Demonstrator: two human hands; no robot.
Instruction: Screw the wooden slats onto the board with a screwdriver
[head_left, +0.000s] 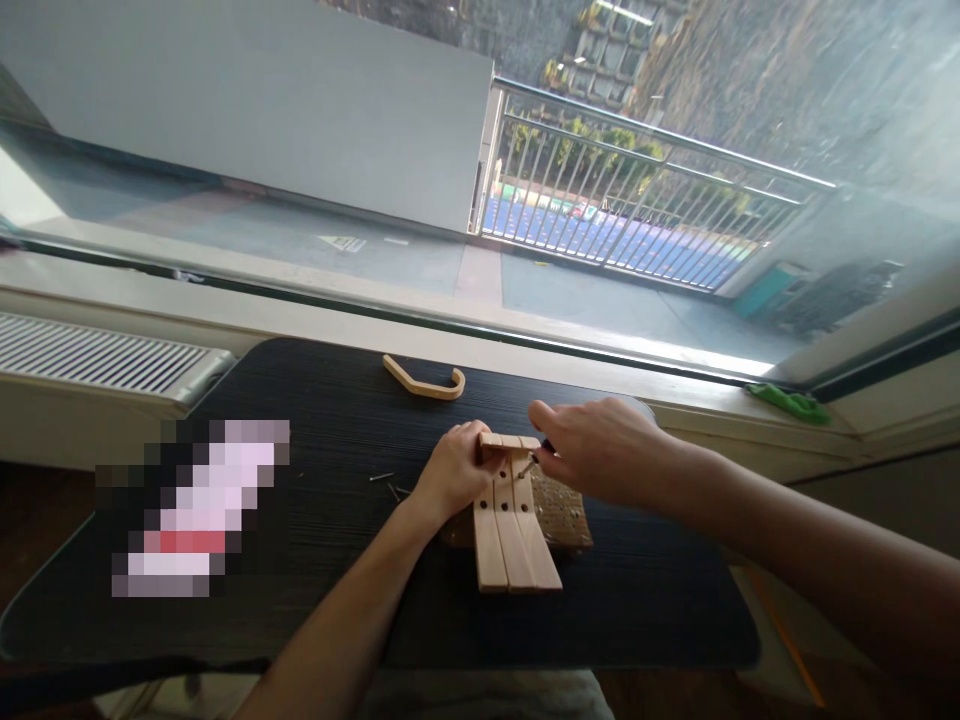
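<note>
My left hand is closed around the upper left side of a pale wooden assembly made of slats with dark round holes and a short crosspiece at its top. In my right hand is a screwdriver, its dark handle mostly covered by my fingers. Its thin metal shaft slants down to the slats at the right, near a hole; whether the tip sits in a screw is too small to tell. Beneath the slats lies a brown block with a speckled surface. Several loose screws rest left of my left hand.
A curved, hook-shaped wooden piece lies near the far edge of the black table. A pixelated pinkish patch covers something at the left. Beyond are a radiator, a window sill, and a green cloth at the right.
</note>
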